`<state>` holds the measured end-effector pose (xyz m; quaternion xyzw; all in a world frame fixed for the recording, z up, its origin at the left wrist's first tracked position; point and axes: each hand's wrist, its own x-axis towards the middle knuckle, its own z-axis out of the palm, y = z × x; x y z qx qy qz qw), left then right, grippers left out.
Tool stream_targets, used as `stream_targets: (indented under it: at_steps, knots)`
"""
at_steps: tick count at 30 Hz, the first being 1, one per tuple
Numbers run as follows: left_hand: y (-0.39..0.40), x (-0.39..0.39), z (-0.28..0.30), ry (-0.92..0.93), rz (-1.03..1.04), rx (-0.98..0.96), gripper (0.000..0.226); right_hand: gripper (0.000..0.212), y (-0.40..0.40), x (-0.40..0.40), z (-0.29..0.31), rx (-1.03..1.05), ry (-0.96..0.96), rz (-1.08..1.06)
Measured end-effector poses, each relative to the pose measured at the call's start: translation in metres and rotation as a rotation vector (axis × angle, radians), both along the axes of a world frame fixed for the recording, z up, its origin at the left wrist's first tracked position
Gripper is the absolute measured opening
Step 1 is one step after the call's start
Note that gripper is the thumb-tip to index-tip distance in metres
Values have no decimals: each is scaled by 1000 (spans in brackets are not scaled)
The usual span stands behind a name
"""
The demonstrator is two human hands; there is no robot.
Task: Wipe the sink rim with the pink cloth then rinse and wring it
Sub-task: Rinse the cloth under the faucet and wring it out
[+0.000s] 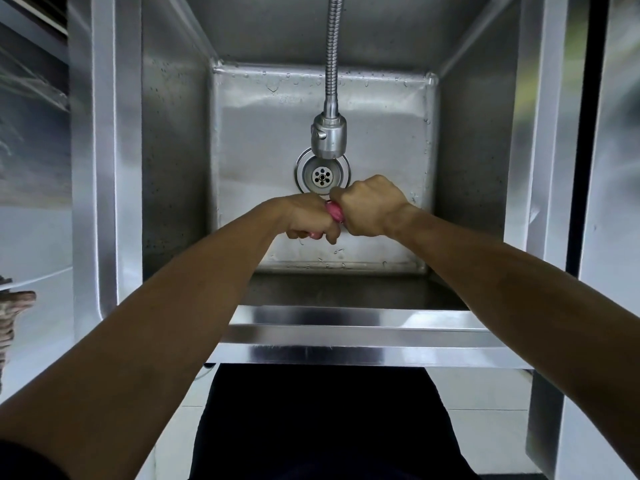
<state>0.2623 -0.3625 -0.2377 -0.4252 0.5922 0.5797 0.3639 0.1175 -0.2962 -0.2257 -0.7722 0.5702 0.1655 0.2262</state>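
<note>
The pink cloth (334, 213) is twisted into a tight roll between both fists, over the steel sink basin. My left hand (308, 220) grips its left end, with a bit of pink showing under the fingers. My right hand (370, 206) grips its right end. Most of the cloth is hidden inside the fists. The hands hang just in front of the drain (322, 175). The sink rim (346, 337) runs across the front, under my forearms.
A flexible metal faucet hose ends in a spray head (328, 136) above the drain; no water runs from it. Water drops dot the basin floor. Steel ledges flank the basin on the left (114, 168) and right (550, 150). White floor tiles lie below.
</note>
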Motion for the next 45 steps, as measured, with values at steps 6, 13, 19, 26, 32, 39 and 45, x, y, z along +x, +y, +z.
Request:
stream_targets:
  at_steps: [6,13,19,26,32,39,45]
  knots:
    - [9,7,-8,-7,106,181,34,30,-1,1,0,0,7,94]
    - [17,11,-11,8,179,247,39,27,2,1,-2,-10,14,120]
    - [20,10,-13,14,229,274,37,26,1,-2,-1,-14,32,128]
    - [19,8,-11,32,250,287,39,26,-1,-4,0,-31,29,131]
    - [20,9,-12,39,263,302,54,30,-2,-4,0,-41,30,145]
    - [28,13,-14,55,294,329,45,27,4,-2,-2,-18,14,141]
    - [34,14,-20,39,322,377,50,26,9,-2,-10,-16,10,143]
